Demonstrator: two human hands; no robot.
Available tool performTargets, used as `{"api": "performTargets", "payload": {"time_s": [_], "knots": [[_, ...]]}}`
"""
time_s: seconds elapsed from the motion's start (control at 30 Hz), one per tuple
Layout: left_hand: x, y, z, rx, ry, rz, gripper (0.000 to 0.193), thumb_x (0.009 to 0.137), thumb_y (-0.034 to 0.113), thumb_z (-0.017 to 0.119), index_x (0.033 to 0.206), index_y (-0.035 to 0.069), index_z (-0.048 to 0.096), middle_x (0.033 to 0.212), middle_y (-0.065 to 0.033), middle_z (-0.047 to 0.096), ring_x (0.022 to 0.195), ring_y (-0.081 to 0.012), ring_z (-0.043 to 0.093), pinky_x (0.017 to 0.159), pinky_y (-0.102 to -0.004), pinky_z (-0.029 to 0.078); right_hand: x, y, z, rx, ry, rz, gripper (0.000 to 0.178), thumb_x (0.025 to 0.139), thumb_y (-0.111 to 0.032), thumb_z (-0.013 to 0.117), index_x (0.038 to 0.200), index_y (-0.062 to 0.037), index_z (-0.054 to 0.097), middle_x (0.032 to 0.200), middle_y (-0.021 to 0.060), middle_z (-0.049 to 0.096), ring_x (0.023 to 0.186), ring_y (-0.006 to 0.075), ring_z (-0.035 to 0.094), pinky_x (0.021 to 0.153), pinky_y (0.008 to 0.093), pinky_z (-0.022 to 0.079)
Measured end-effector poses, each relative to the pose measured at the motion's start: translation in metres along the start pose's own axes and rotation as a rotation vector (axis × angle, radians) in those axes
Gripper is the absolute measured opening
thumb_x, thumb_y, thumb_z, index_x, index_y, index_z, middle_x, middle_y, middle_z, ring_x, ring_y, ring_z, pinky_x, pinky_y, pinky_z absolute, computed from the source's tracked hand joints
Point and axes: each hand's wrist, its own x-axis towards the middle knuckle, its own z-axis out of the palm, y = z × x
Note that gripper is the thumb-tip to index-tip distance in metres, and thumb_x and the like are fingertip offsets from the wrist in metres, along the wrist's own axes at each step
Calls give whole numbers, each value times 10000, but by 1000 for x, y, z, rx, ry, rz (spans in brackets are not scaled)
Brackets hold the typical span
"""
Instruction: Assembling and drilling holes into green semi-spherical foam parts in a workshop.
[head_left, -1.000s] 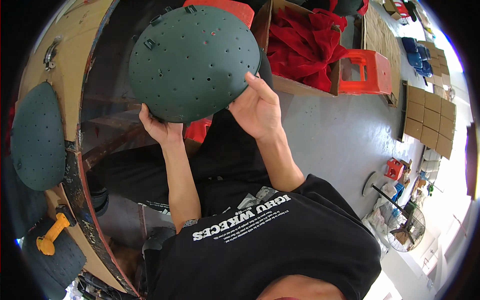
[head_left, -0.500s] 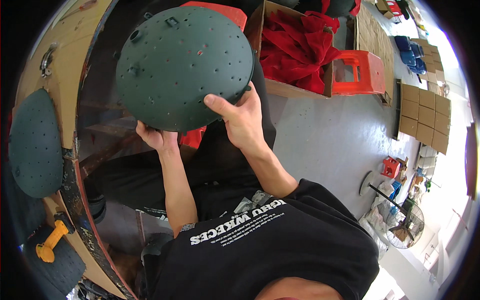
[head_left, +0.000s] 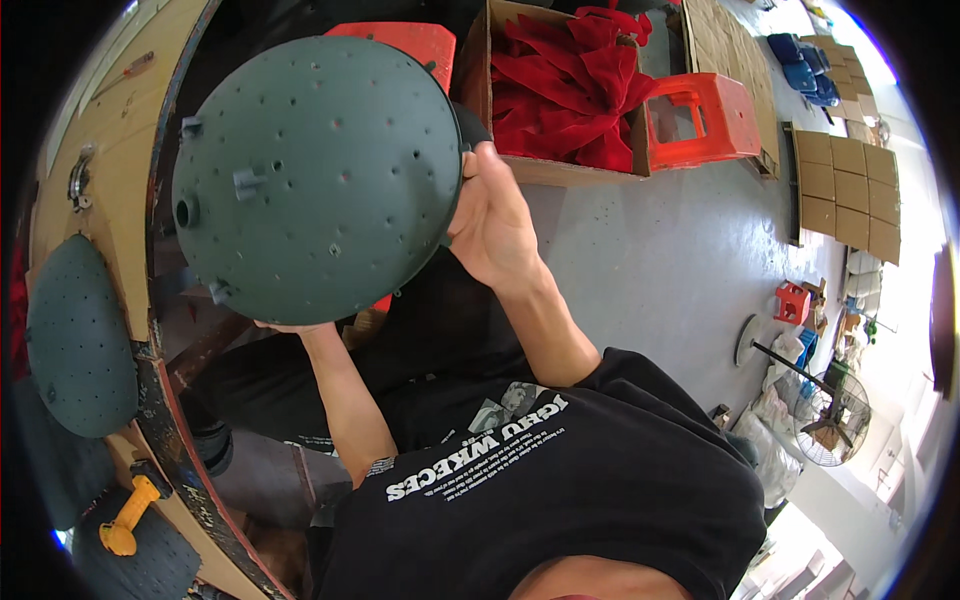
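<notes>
I hold up a dark green domed plastic shell point(head_left: 320, 180), dotted with small holes, with a few short pegs and a round socket on its left side. My left hand point(head_left: 298, 327) supports its lower edge; most of those fingers are hidden beneath it. Against the right rim, my right hand point(head_left: 497, 222) grips with the thumb pointing up, its fingertips partly behind the shell. A second green shell point(head_left: 82, 335) with the same kind of holes lies on the workbench point(head_left: 120, 130) at the left.
A yellow cordless drill point(head_left: 132, 512) lies on the bench at lower left, with a screwdriver point(head_left: 138, 65) farther up. Beyond my right hand stand a cardboard box point(head_left: 560, 172) of red fabric and a red stool point(head_left: 740, 115). A fan point(head_left: 832, 418) stands at the right.
The shell has moved left and slightly down and turned, bringing its pegs and socket more into view. My right thumb has gone from lying over the shell's face to its right rim.
</notes>
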Motion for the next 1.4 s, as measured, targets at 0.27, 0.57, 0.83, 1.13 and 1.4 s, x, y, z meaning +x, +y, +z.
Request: {"api": "performTargets", "payload": {"time_s": [0.27, 0.57, 0.83, 1.13, 1.4], "knots": [[19, 38, 15, 87, 20, -80, 582, 803, 333, 725, 1313, 83, 599, 1359, -51, 597, 1273, -289, 536, 1129, -528, 345, -18, -10, 15, -330, 84, 15, 460, 883, -142, 755, 1234, 83, 561, 1101, 105, 683, 992, 148, 656, 910, 298, 521], [28, 64, 33, 158, 83, -192, 611, 799, 333, 739, 1330, 78, 579, 1351, -62, 601, 1255, -296, 548, 1109, -520, 365, -61, -15, 3, -423, -95, 12, 798, 763, -109, 858, 1412, 62, 427, 1320, 126, 556, 1226, 185, 537, 1025, 347, 450], [17, 71, 42, 198, 183, -310, 637, 795, 334, 751, 1345, 73, 562, 1343, -72, 605, 1239, -302, 559, 1091, -512, 383, -71, -45, 27, -868, -34, -38, 1197, 658, -39, 891, 1572, -85, 120, 1589, 258, 194, 1358, 395, 458, 1038, 446, 456], [10, 72, 50, 215, 276, -411, 668, 790, 334, 764, 1362, 67, 543, 1335, -83, 609, 1221, -309, 572, 1071, -503, 403, -70, -69, 26, -1550, -258, -348, 1063, 616, -329, 923, 1517, -183, 378, 1574, 270, 200, 1403, 497, 310, 1085, 560, 397], [-2, 69, 49, 202, 368, -485, 696, 787, 334, 776, 1376, 62, 525, 1327, -93, 612, 1205, -315, 582, 1053, -495, 421, -71, -62, 12, -1482, -245, -386, 964, 555, -449, 935, 1382, -119, 565, 1525, 256, 340, 1370, 484, 396, 1083, 557, 404]]}}
